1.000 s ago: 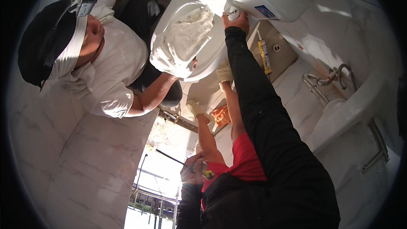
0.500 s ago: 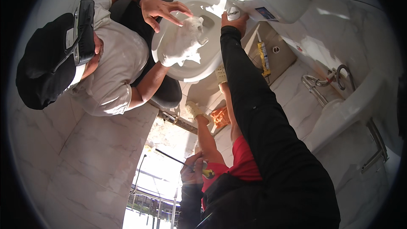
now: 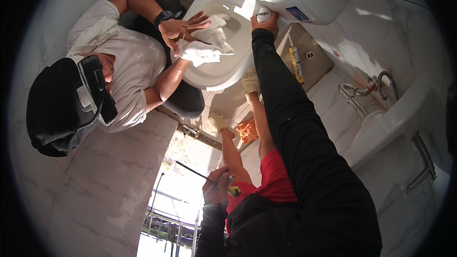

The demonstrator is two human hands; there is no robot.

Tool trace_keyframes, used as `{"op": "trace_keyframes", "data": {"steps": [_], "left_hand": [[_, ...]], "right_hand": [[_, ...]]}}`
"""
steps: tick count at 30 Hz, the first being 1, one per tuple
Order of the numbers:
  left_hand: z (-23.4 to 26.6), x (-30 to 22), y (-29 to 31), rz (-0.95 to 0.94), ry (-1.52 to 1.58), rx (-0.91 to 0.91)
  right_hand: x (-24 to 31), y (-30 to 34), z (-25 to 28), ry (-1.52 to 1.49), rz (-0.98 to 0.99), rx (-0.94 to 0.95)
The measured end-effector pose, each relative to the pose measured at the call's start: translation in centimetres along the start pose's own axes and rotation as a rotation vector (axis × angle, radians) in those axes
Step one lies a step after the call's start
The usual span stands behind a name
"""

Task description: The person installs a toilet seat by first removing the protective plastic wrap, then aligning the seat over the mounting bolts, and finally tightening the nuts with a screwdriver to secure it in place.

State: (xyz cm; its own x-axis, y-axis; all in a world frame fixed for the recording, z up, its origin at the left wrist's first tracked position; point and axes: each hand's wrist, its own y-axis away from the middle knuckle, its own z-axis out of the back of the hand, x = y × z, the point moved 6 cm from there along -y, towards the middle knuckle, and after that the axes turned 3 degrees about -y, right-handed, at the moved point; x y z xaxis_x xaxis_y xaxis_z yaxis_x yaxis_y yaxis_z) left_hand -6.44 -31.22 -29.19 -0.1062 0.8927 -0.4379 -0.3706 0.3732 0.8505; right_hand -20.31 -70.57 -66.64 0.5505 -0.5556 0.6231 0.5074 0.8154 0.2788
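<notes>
At the end of the outstretched dark right sleeve, the person's right hand (image 3: 267, 25) is curled round a white round piece (image 3: 263, 14), fingers and thumb against its sides, with the top face showing between them. Just to the right of that hand is a white cistern (image 3: 316, 0) with a blue label (image 3: 298, 14); to its left lies the broad white toilet bowl (image 3: 214, 78).

Well below the right hand, beside the person's lap, the left hand (image 3: 216, 186) is closed on a screwdriver (image 3: 234, 191). The yellow and black handle shows at the right side of this hand, and the thin dark shaft points up and to the left, clear of the fingers.

Left of the right hand, over the bowl, a co-worker's hand (image 3: 177, 28) is spread open, a dark watch (image 3: 164, 17) at its wrist; the co-worker's other hand is covered by a white cloth (image 3: 203, 53). Below and to the right of the right hand, a yellow tube (image 3: 296, 64) with a pale nozzle lies near a round floor hole (image 3: 310, 55). Between the person's two hands are pale clogs (image 3: 250, 81) and a crumpled orange bag (image 3: 247, 131).
</notes>
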Motion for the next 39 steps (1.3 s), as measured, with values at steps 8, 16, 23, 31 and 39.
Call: {"op": "trace_keyframes", "data": {"steps": [8,16,23,31,39], "left_hand": [[0.2,-1.2,-1.4,-0.02,-0.011,0.061],[0.3,-1.9,-2.3,-0.08,0.045,0.114],[-0.4,4.3,-4.8,0.08,0.762,0.314],[0.4,6.4,-6.4,-0.022,1.144,0.449],[0.1,4.4,-5.6,0.007,1.074,0.369]], "right_hand": [[0.0,0.1,-1.1,-0.011,0.103,0.064],[0.6,2.5,1.8,-0.051,0.114,0.055],[2.5,19.3,14.2,-0.452,-0.078,0.97],[5.1,32.6,22.6,-0.088,0.126,1.62],[3.9,32.7,22.8,-0.065,0.223,1.549]]}}
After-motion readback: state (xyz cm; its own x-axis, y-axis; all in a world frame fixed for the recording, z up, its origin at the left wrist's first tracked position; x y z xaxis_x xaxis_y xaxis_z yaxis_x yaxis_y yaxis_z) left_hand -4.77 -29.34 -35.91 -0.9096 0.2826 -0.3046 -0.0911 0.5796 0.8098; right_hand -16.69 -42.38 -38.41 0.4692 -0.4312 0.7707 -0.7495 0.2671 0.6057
